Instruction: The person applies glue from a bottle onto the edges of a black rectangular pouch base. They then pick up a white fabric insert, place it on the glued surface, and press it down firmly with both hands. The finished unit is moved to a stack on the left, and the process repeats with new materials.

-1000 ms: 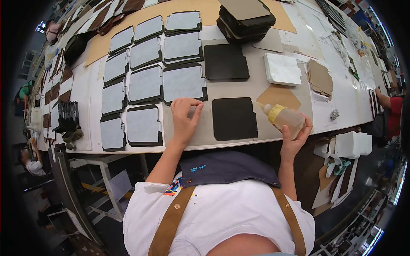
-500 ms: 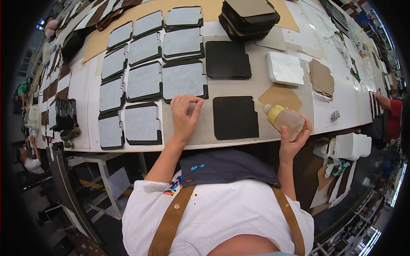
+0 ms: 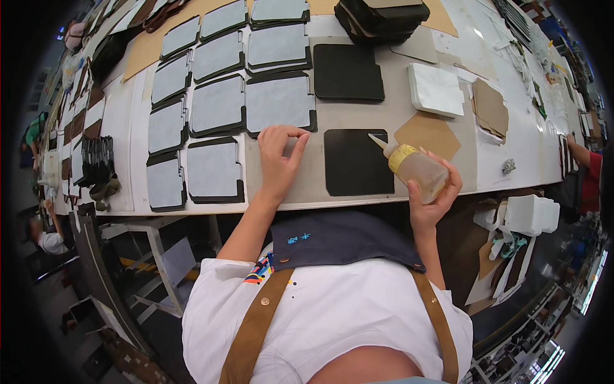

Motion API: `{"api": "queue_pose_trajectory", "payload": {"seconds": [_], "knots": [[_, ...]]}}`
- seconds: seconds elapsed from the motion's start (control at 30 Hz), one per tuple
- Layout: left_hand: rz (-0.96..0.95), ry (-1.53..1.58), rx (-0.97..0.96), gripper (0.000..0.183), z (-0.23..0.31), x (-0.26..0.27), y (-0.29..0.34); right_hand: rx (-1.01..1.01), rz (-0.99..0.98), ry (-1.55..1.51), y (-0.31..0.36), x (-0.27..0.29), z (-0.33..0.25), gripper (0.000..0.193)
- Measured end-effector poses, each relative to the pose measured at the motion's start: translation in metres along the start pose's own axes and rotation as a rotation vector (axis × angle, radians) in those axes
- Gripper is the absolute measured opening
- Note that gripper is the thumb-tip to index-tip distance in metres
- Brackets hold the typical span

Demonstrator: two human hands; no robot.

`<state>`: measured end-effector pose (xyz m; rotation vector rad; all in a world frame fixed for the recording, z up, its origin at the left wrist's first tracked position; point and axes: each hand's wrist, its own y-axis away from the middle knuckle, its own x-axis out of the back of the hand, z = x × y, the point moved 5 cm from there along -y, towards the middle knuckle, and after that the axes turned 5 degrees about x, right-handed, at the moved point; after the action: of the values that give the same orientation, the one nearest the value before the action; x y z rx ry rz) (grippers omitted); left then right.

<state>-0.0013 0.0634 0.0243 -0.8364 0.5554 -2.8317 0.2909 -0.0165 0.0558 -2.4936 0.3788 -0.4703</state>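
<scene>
My right hand [image 3: 435,195] is wrapped round a translucent squeeze bottle [image 3: 425,174] with yellow tape at its neck. The bottle is tilted, and its pointed nozzle hangs over the upper right corner of a bare black panel [image 3: 358,169]; whether the tip touches the panel I cannot tell. To the left, my left hand [image 3: 280,157] is closed in a loose pinch, with nothing visible between thumb and forefinger. It is at the near edge of a black panel with a pale grey sheet [image 3: 278,102] on it. Another bare black panel [image 3: 348,72] lies farther back.
Rows of black panels topped with grey sheets [image 3: 217,105] cover the left middle. A tall black stack [image 3: 377,22] stands at the back. Rightward lie a white stack [image 3: 436,89], tan card [image 3: 427,136] and brown pieces [image 3: 490,109]. Another person's arm [image 3: 579,152] reaches in at far right.
The bottle in my right hand has moved left, bringing its nozzle over the near black panel. My left hand keeps its pinched shape. The view has shifted slightly.
</scene>
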Motion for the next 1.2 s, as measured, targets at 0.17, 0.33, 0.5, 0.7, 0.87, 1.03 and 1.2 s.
{"api": "queue_pose_trajectory", "payload": {"seconds": [0.17, 0.33, 0.5, 0.7, 0.87, 1.03, 1.2], "knots": [[0.0, 0.009, 0.011, 0.007, -0.002, -0.001, 0.0, 0.042, -0.041, -0.022, -0.001, -0.014, -0.004, 0.072], [0.012, 0.02, 0.008, 0.008, -0.005, -0.002, 0.0, 0.092, -0.088, -0.016, -0.003, -0.028, -0.007, 0.073], [0.015, 0.028, 0.019, 0.007, -0.005, -0.001, 0.0, 0.122, -0.142, -0.075, -0.005, -0.046, -0.009, 0.074], [0.023, 0.019, 0.016, 0.007, -0.007, -0.001, 0.0, 0.168, -0.232, -0.091, -0.014, -0.063, -0.017, 0.074], [0.035, 0.041, 0.029, 0.006, -0.006, 0.001, 0.0, -0.196, -0.12, -0.423, -0.033, -0.05, 0.002, 0.075], [0.037, 0.057, 0.035, 0.006, -0.008, 0.0, -0.001, -0.278, -0.213, -0.471, -0.052, -0.044, 0.019, 0.074], [0.037, 0.05, 0.036, 0.006, -0.006, 0.001, -0.001, -0.274, -0.272, -0.494, -0.056, -0.051, 0.024, 0.073]]}}
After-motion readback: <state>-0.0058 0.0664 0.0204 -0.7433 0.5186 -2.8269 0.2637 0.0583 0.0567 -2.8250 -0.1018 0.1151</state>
